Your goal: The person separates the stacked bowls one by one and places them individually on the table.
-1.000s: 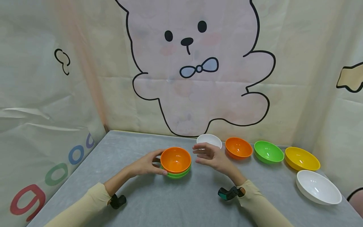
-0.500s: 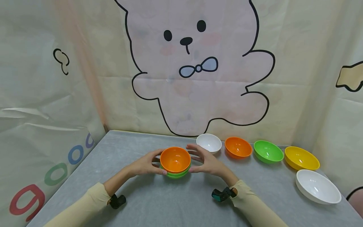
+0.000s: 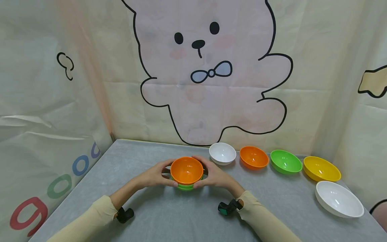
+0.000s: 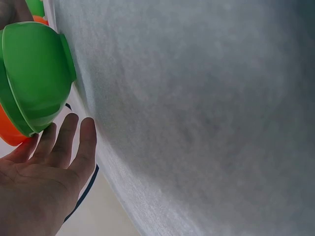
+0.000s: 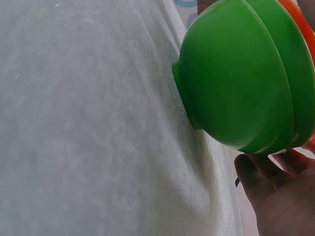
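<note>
An orange bowl point(image 3: 186, 170) sits nested in two green bowls point(image 5: 236, 73) at the middle of the table. The stack stands upright, with the lowest green bowl's foot on the cloth in both wrist views. From the left, my left hand point(image 3: 155, 174) grips the stack near the rim, thumb in front and fingers curving round behind. On the opposite side my right hand point(image 3: 216, 174) holds it the same way, thumb at the front right and fingertips around the back edge. The far sides of the bowls are hidden in the head view.
Along the back and right edge of the grey cloth-covered table point(image 3: 145, 215) stand a small white bowl point(image 3: 222, 154), another orange bowl point(image 3: 254, 157), a green bowl point(image 3: 286, 162), a yellow bowl point(image 3: 321, 168) and a large white bowl point(image 3: 339, 199). A printed curtain point(image 3: 121, 114) hangs behind.
My right hand has moved left from beside the stack and closed round its right side. The left hand and the bowls have stayed in place.
</note>
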Demonstrator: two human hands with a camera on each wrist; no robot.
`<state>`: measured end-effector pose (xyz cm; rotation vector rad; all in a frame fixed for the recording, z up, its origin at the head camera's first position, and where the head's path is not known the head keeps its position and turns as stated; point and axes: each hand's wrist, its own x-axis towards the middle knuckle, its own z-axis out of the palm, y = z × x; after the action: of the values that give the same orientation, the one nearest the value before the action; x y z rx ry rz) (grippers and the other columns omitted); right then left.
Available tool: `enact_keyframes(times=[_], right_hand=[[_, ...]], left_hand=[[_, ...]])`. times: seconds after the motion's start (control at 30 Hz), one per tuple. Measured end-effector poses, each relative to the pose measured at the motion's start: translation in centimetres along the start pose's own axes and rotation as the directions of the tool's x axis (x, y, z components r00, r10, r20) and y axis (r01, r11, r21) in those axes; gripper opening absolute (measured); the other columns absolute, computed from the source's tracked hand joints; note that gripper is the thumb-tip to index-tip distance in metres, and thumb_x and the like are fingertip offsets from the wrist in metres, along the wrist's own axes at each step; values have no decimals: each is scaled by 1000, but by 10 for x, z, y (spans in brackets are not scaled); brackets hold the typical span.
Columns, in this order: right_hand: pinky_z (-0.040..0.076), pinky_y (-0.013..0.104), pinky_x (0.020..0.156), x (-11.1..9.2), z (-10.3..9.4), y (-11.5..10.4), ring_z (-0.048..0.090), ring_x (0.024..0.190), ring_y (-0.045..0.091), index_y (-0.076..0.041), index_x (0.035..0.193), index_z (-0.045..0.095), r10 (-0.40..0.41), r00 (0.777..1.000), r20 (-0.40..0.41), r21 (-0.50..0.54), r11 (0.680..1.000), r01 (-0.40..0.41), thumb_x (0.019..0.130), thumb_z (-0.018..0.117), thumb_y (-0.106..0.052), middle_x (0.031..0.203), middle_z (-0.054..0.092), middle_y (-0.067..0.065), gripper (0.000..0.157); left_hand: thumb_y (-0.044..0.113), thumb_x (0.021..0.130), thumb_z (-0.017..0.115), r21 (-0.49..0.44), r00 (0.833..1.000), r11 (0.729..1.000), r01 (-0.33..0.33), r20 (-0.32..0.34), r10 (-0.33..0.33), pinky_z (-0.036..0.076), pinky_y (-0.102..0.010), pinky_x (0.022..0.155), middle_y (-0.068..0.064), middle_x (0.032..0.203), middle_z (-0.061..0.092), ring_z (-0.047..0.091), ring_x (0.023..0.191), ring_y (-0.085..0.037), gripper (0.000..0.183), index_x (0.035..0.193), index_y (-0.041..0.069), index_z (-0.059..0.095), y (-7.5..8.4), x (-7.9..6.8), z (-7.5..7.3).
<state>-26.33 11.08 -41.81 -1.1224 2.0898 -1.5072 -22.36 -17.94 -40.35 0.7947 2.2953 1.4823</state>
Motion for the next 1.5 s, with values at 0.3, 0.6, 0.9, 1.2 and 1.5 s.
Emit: enact_keyframes(times=[0.3, 0.6, 0.9, 1.2, 1.5], right_hand=[[46, 37, 105, 2, 2, -2, 52, 127, 22, -8, 155, 36, -9, 1000, -28, -2, 1000, 9, 85, 85, -22, 147, 50, 6, 87], [45, 37, 106, 6, 2, 0, 52, 126, 20, -9, 154, 39, -1, 999, -35, -26, 1000, 0, 83, 87, -21, 145, 52, 3, 87], [45, 39, 106, 6, 3, -1, 52, 127, 27, -3, 154, 38, -19, 999, -46, 28, 999, 20, 80, 88, -11, 146, 51, 12, 90], [43, 40, 108, 6, 4, 1, 55, 125, 22, -5, 149, 46, -53, 995, -84, 32, 998, 56, 79, 90, -16, 141, 55, 6, 83], [44, 40, 107, 6, 3, -1, 55, 125, 25, -4, 149, 45, -99, 990, -103, 19, 995, 101, 80, 88, -11, 142, 55, 8, 82]], left_hand=[[24, 89, 82, 6, 1000, 1000, -18, 6, 18, 50, -48, 100, -13, 148, 47, 54, 125, -36, 79, 153, 4, 39, -2, 1, 0], [26, 89, 83, 6, 1000, 1000, 6, -3, -6, 49, -47, 101, -9, 149, 47, 54, 126, -34, 80, 153, 8, 40, -4, 1, -2], [27, 89, 83, 5, 1000, 1000, 2, -5, -2, 49, -46, 101, -9, 149, 47, 54, 126, -33, 80, 153, 8, 40, -5, 1, -3], [25, 87, 84, -10, 1000, 1000, 1, -4, -1, 49, -45, 101, -8, 149, 47, 54, 127, -33, 81, 154, 8, 40, -4, 1, -3], [27, 88, 83, -10, 1000, 1000, 27, -8, -27, 48, -48, 102, -9, 150, 45, 53, 128, -34, 81, 154, 9, 40, -3, 1, -2]])
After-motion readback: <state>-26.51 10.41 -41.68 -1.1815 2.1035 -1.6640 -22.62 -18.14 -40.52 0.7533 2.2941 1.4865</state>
